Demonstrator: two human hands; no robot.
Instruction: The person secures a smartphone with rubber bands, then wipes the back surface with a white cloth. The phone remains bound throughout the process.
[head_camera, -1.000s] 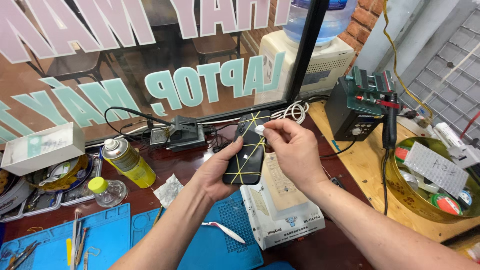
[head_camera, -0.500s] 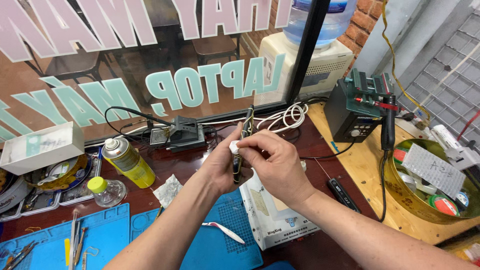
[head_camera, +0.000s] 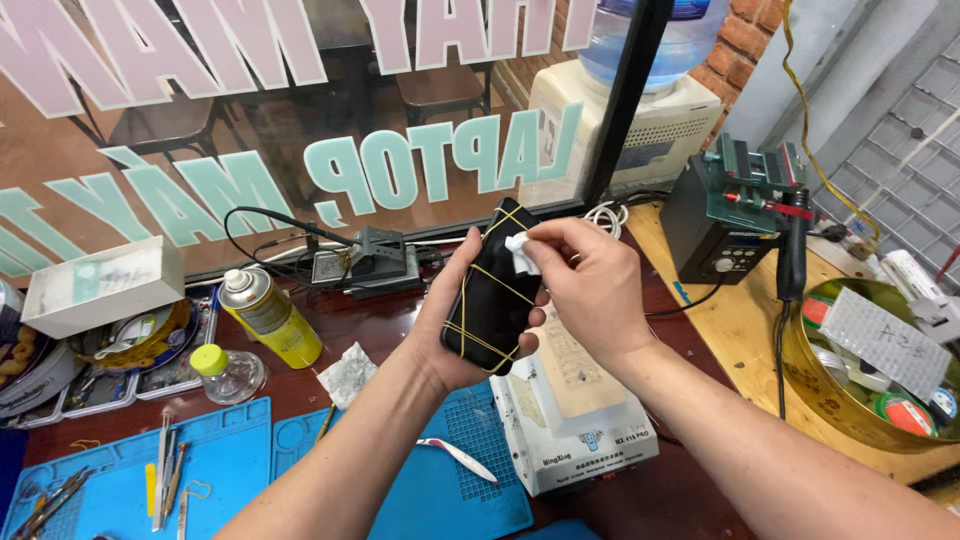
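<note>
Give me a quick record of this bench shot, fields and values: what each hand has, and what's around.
left hand: holds a black phone wrapped in yellow rubber bands
right hand: pinches a small white wipe against the phone's top
below hands: white heating plate, blue mat
left side: yellow spray can, small bottle
right side: gold bowl

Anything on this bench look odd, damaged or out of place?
The black phone in the left hand is criss-crossed with yellow rubber bands, unusual for a handset. The right hand presses a small white wipe to its upper edge. A crumpled white wipe lies loose on the dark table. No spill shows.
</note>
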